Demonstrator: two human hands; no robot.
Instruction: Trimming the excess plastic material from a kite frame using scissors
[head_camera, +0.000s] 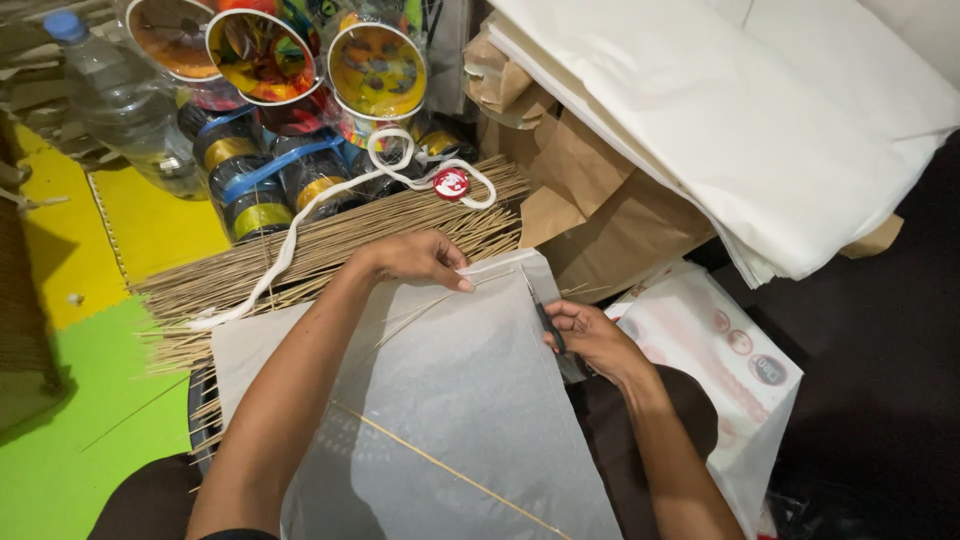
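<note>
A thin white paper sheet (450, 400), spread at the frame's six o'clock, is pinned by the left hand (415, 258). The right hand (590, 338) is closed on scissors (545, 318). A crooked cut or tear could result if the paper shifts.

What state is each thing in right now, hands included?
Left hand: pressing down the far edge of the translucent paper sheet.
Right hand: gripping scissors, blade at the sheet's right edge.
Thin stick: lying diagonally on the sheet.
Stick bundle: flat, white cord across it.
Plastic bottle: capped, tilted.
</note>
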